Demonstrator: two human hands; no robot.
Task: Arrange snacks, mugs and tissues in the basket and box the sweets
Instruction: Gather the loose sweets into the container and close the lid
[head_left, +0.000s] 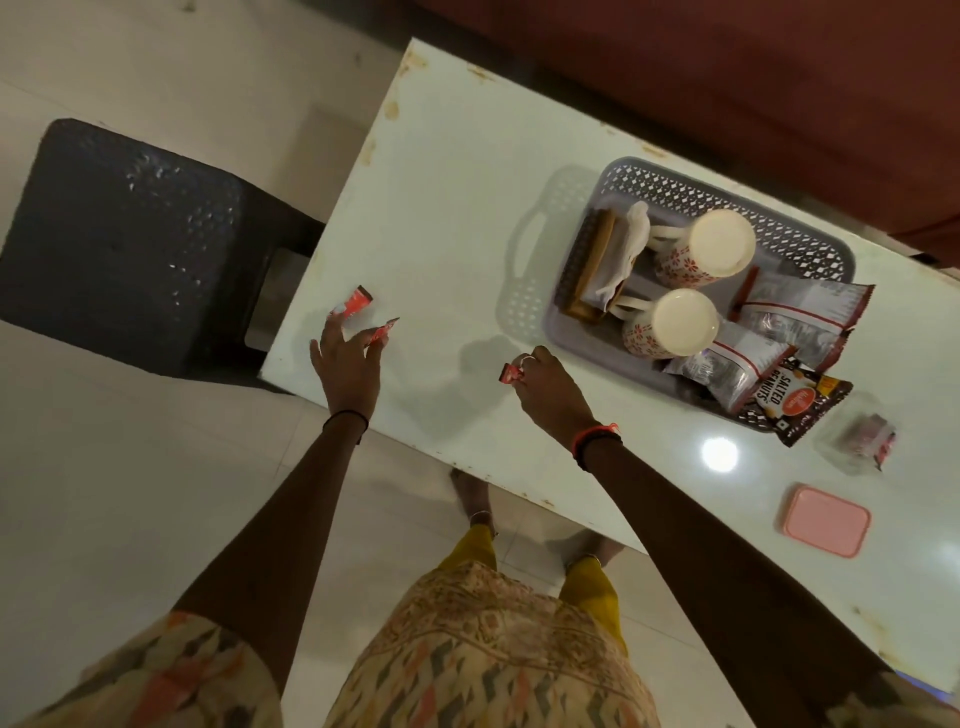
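Two red-wrapped sweets (357, 303) (383, 332) lie on the white table (441, 171) near its left edge. My left hand (345, 364) is over them with fingers spread, its fingertips touching both. My right hand (545, 387) is shut on a third red sweet (509, 374) above the table's middle. The grey basket (727, 189) holds two upturned floral mugs (722, 244) (685, 322), a tissue holder (592, 260) with white tissues (636, 234), silver snack packets (800, 312) and a salted peanuts packet (795, 405). A clear box (862, 441) containing sweets stands right of the basket, with its pink lid (826, 527) lying apart.
A dark plastic stool (119, 244) stands on the tiled floor beside the table's left end. A red-brown sofa (727, 78) runs along the table's far side. My feet are at the table's near edge.
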